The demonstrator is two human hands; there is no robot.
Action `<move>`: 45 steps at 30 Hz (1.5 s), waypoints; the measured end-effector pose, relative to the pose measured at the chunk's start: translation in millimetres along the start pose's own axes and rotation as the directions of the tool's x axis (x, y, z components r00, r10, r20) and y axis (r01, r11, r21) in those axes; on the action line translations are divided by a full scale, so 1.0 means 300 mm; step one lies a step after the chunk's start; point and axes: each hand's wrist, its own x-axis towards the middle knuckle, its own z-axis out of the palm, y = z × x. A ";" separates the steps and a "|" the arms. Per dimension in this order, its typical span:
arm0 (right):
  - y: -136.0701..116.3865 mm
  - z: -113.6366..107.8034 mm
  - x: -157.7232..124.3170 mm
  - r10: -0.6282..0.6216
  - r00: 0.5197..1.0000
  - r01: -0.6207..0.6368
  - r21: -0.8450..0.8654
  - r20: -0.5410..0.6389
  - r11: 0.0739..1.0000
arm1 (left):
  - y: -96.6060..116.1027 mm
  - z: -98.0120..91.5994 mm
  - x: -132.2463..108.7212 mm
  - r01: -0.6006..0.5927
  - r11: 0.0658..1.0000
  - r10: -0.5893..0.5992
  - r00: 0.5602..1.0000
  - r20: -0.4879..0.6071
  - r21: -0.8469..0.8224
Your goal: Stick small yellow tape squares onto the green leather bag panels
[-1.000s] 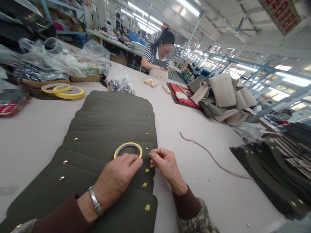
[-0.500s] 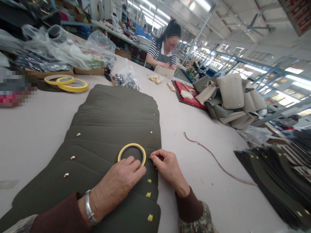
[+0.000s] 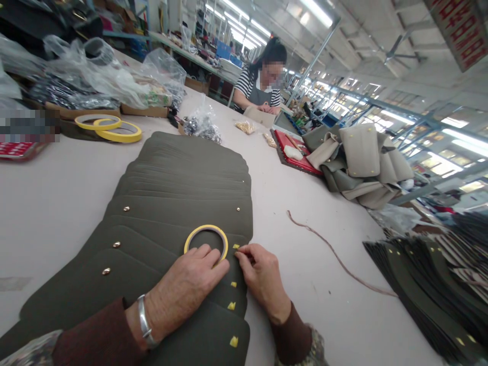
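Dark green panels (image 3: 179,203), which look like leather, lie fanned out in an overlapping stack before me. My left hand (image 3: 190,284) rests on them, its fingers closed round the near rim of a yellow tape roll (image 3: 206,227) that lies flat. Thumb and forefinger of my right hand (image 3: 264,272) are pinched together at the right edge of a panel. Just above those fingertips a small piece of yellow tape (image 3: 236,246) sits on the panel; whatever is between them is hidden. Several similar bits, such as the nearest tape piece (image 3: 234,341), run down the right edge. Gold studs (image 3: 116,245) show at left.
Two more tape rolls (image 3: 122,133) lie at the back left beside plastic bags (image 3: 102,76). Beige and green pieces (image 3: 360,152) are heaped at right, behind a brown cord (image 3: 335,247) and stacked dark panels (image 3: 423,290). Across the table a person (image 3: 263,81) handles a beige piece.
A yellow tape bit that was at my right fingertips now lies on the panel, and those fingertips have dropped slightly below it. My left hand stays on the roll. The view shifted slightly.
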 end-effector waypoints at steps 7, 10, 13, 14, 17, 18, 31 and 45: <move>-0.029 0.040 0.046 0.045 0.998 -0.050 -0.146 -0.035 0.988 | 0.001 -0.001 0.005 -0.037 0.999 0.037 0.999 -0.027 -0.007; -0.043 0.025 0.069 0.138 0.990 -0.137 -0.152 -0.001 0.979 | -0.006 -0.011 0.004 -0.052 0.999 0.051 0.997 -0.055 -0.009; -0.049 -0.001 0.068 0.178 0.979 -0.165 -0.129 0.100 0.978 | -0.023 -0.021 -0.002 -0.052 0.999 0.051 0.991 -0.125 -0.003; -0.047 -0.008 0.065 0.183 0.974 -0.168 -0.114 0.135 0.979 | -0.031 -0.023 -0.004 -0.055 0.998 0.052 0.986 -0.157 -0.010; -0.031 -0.017 0.061 0.196 0.965 -0.189 -0.058 0.177 0.980 | -0.053 -0.024 -0.005 -0.070 0.996 0.051 0.959 -0.277 -0.059; -0.023 -0.016 0.062 0.202 0.967 -0.200 -0.029 0.153 0.979 | -0.059 -0.023 -0.004 -0.073 0.994 0.043 0.947 -0.319 -0.082; -0.070 -0.043 0.013 -0.328 0.941 0.336 0.375 -0.089 0.864 | -0.025 -0.011 0.004 0.000 0.996 -0.039 0.906 -0.422 -0.092; -0.098 -0.011 0.024 -0.289 0.913 0.356 0.218 -0.287 0.909 | -0.028 -0.085 0.064 -0.019 0.987 -0.033 0.947 -0.320 -0.159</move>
